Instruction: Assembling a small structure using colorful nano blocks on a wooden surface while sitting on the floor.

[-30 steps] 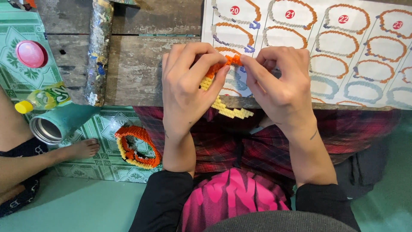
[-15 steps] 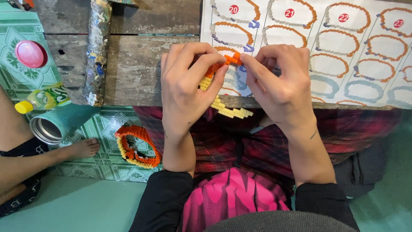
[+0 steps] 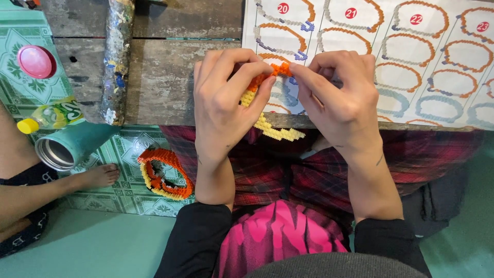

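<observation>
While raised over the near edge of the weathered grey plank table (image 3: 164, 77), pinched between 2 hands: a beaded strip (image 3: 267, 98), orange at the top, yellow below. Long axis running from the upper pinch down and rightward, its yellow tail dangling past the table edge toward a dark red plaid lap (image 3: 288, 170). Left hand (image 3: 224, 103) closed on the strip's upper middle; right hand (image 3: 337, 100) closed narrow on the orange tip, both equally near, fingertips almost meeting. Behind, flat on the table, a white printed sheet (image 3: 401, 62) of bracelet outlines in orange, grey and blue. On the green patterned floor (image 3: 103, 190), a teal metal cup (image 3: 72, 146) on its side, then a finished orange-and-yellow beaded ring (image 3: 164, 175), knobbly and stiff-looking. Smallest, a round pink lid (image 3: 36, 62).
</observation>
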